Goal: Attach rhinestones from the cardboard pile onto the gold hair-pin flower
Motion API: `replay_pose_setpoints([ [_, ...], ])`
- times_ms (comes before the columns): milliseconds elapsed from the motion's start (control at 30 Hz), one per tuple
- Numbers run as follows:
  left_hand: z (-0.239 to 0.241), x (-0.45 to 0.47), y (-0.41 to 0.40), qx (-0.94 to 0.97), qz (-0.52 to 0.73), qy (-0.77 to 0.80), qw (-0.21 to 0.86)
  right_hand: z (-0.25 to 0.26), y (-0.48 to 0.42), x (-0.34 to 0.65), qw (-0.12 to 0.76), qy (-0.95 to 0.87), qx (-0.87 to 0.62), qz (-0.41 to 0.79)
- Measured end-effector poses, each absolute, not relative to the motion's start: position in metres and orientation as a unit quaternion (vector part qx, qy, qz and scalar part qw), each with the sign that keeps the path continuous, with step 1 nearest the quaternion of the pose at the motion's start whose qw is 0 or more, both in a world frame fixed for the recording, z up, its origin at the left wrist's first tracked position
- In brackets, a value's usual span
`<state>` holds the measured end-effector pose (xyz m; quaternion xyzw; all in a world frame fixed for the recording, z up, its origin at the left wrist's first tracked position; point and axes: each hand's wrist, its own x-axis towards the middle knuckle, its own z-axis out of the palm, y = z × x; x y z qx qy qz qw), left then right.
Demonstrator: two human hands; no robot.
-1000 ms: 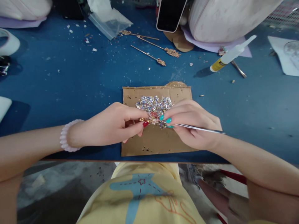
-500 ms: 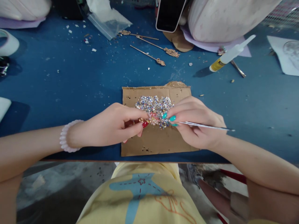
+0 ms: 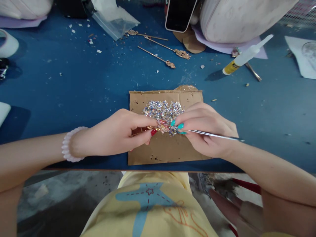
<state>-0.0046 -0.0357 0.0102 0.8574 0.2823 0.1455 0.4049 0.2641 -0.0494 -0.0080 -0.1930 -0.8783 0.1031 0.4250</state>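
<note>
My left hand (image 3: 123, 133) pinches a gold hairpin ornament (image 3: 163, 126) set with pink stones between thumb and fingers; part of it is hidden by the fingers. In my right hand (image 3: 209, 130) are slim silver tweezers (image 3: 212, 134), their back end pointing right and their tips hidden at the ornament. Both hands are close together over a pile of glittering rhinestones (image 3: 160, 108). The pile lies on a brown cardboard piece (image 3: 170, 151) on the blue table.
Gold hairpins (image 3: 170, 63) lie beyond the cardboard. A glue bottle (image 3: 232, 67) stands at the right. Along the back are a phone (image 3: 180, 14), a clear plastic bag (image 3: 116, 24) and a pale rounded bag (image 3: 232, 23). A tape roll (image 3: 10, 44) is at far left.
The back end of the tweezers has swung slightly toward me and left as my right fingers shift a little. My left hand keeps its pinch almost in place.
</note>
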Motion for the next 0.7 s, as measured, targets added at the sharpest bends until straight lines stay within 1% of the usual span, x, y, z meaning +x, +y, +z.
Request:
replay_pose_setpoints([
  [333,0.0096,-0.0046,-0.0362,0.862,0.151,0.277,0.397,-0.0046,-0.0506,0.2662,0.410,-0.885,-0.197,0.097],
  [700,0.0110,-0.0047,-0.0365,0.858,0.146,0.282,0.403,-0.0040,-0.0497,0.2656,0.429,-0.876,-0.198,0.101],
])
